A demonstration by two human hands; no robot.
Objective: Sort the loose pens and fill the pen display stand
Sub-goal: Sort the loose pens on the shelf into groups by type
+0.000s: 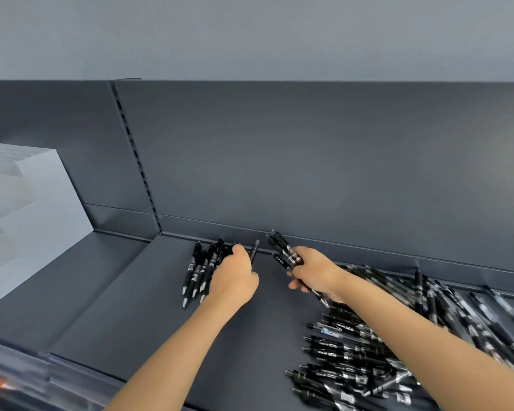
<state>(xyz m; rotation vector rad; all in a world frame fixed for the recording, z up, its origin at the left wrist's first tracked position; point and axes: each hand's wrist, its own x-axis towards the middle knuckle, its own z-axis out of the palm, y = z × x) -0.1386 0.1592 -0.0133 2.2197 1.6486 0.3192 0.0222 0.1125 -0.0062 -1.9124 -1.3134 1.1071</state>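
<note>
Now on the shelf (149, 307): the dark grey shelf carries all the pens; behind it rises a grey back panel (309, 158) with a slotted upright (134, 155) to the left.
Left hand (235, 277): it lies back up over the small row of pens, and its fingers bend down onto the upper ends of them. Whether it really grips one pen or only presses on them, I cannot tell, because the fingertips are hidden.
Small row of pens (195, 272): a few black pens lie side by side near the back edge of the shelf, tips toward the person, partly covered by the left hand.
Single pen (254, 250): one black pen sticks out just beside the left hand, pointing toward the back panel.
Right hand (315, 271): its fingers are closed around a bundle of pens (285, 250), which is tilted toward the back panel, apart from the left hand.
Heap of loose pens (353, 360): many black pens lie unsorted and crossed on the right part of the shelf, under and beside the right forearm.
Display stand (36, 221): a white stepped stand is on the left part of the shelf, well apart from both hands; it is blurred, so I cannot tell what its steps contain.
</note>
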